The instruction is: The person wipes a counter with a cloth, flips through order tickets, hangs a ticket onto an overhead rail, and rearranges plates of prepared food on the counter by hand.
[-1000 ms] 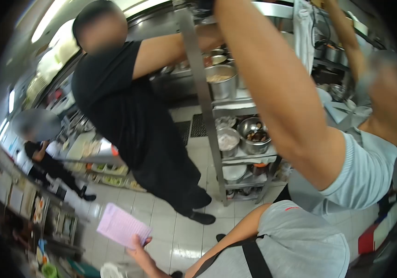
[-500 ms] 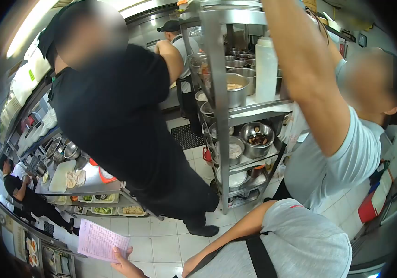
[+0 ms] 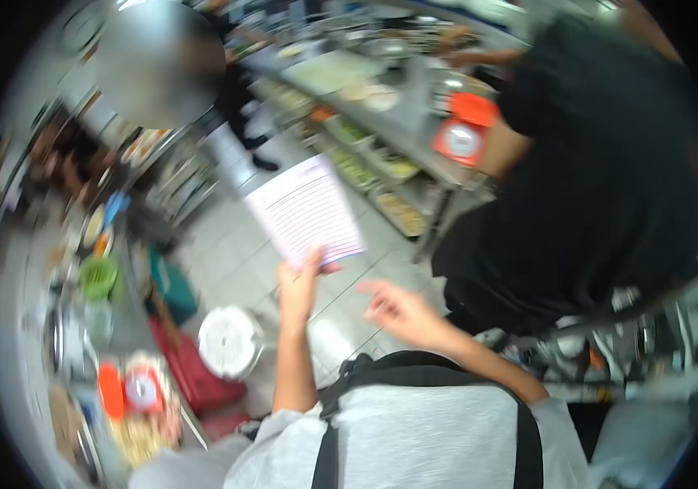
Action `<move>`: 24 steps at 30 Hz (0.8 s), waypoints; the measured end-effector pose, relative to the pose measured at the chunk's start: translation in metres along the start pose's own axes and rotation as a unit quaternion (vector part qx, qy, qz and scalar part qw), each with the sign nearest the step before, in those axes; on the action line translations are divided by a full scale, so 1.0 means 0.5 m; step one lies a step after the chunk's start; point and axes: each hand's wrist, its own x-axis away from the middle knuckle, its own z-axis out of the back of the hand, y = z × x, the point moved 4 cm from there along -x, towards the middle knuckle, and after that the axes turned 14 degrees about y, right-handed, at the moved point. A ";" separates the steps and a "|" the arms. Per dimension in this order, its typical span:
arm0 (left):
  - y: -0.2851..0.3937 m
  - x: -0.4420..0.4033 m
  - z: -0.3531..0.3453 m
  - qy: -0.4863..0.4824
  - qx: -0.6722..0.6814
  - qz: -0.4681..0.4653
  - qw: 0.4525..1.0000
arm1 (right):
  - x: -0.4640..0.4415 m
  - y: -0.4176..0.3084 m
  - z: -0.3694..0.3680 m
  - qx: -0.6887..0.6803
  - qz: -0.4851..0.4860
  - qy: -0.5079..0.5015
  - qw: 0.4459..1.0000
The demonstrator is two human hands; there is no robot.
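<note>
My left hand (image 3: 300,281) grips the bottom edge of a pale pink sheet of lined paper (image 3: 308,210), its thumb on the front. The sheet is tilted, with its ruled side towards me; any writing is too blurred to read. A short way to the right of the paper, my right hand (image 3: 402,314) is in the air, holding nothing. Its index finger is stretched towards the sheet and the other fingers are loosely bent, apart from the paper.
A person in black (image 3: 585,179) stands close on the right by a steel table (image 3: 438,159) bearing an orange scale (image 3: 465,140). On the left are a white lidded bucket (image 3: 231,342), a red container (image 3: 190,367) and a counter with a green basket (image 3: 98,277). Another person stands at upper left.
My view has swung to the left. The paper, still in my left hand, is now in front of me. My right hand has come up beside it, fingers now visible.
</note>
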 end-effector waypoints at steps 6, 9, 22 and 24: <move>0.005 -0.003 0.060 -0.026 0.003 0.045 0.999 | -0.145 -0.075 0.010 -0.135 0.026 0.056 0.989; -0.015 -0.004 0.081 -0.034 -0.014 0.056 0.998 | -0.182 -0.101 -0.026 -0.202 0.041 0.029 0.978; -0.021 -0.013 0.126 -0.017 -0.011 0.073 0.997 | -0.227 -0.057 -0.108 -0.176 -0.061 0.063 0.981; -0.018 -0.016 0.155 0.023 0.064 0.044 0.997 | -0.242 -0.049 -0.137 -0.180 -0.069 0.062 0.979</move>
